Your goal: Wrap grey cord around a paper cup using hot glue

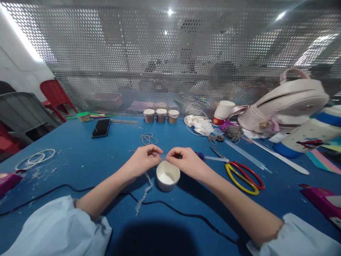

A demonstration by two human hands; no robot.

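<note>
My left hand [146, 160] and my right hand [185, 160] are close together above the far rim of a small white paper cup [167, 177]. The cup stands upright on the table, its mouth up and its inside bare. Both hands have fingers and thumb pinched. From beneath my left hand a light-blue lace trim [145, 193] trails down to the table; its upper end is hidden by the hand. What my right fingertips pinch is too small to make out. Beside my right wrist lies a dark blue fuzzy ball [200, 155].
Scissors [241, 176] and glue sticks [245, 154] lie to the right, near a large bottle [311, 137] and a bag [287, 101]. Three wrapped cups [161, 116] stand at the back. A phone [101, 128] lies left. A black cable [170, 203] crosses in front.
</note>
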